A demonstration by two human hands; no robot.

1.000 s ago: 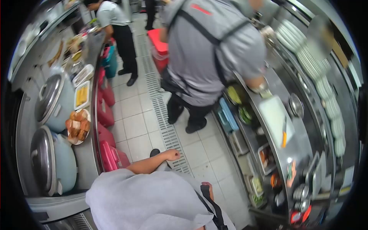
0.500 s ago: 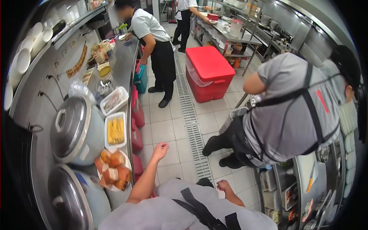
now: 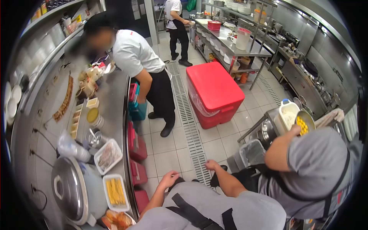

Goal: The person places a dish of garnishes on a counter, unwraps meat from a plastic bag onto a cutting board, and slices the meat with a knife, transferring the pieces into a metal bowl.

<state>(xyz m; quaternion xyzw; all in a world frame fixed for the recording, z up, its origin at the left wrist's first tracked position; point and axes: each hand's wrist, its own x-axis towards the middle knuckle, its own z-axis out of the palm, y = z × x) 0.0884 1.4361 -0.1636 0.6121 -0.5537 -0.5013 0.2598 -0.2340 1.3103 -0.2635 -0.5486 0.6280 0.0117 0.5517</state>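
Observation:
My left hand (image 3: 168, 179) hangs low in front of my body, left of the floor drain. Its fingers are loosely curled, and nothing shows in them. Right of it, over the drain grating (image 3: 199, 163), my right hand (image 3: 211, 165) is closed with no object visible in it. Neither hand touches anything that I can see. Nearest on the left counter are a white tray of yellow pieces (image 3: 115, 192), a white tray of pale, frosty food (image 3: 108, 157) and, at the lower edge, a plate of browned food chunks (image 3: 118, 220).
A large red cooler (image 3: 215, 92) stands ahead beside the drain. A co-worker in white (image 3: 134, 57) bends over the left counter. Close on my right, another in grey (image 3: 318, 161) holds a metal bowl (image 3: 305, 122) of yellow pieces. A lidded pot (image 3: 71, 189) stands left.
I have moved forward along the aisle; the cooler and left co-worker appear nearer. My right hand has swung forward, my left back. The grey-clad co-worker now shows a bowl of yellow pieces.

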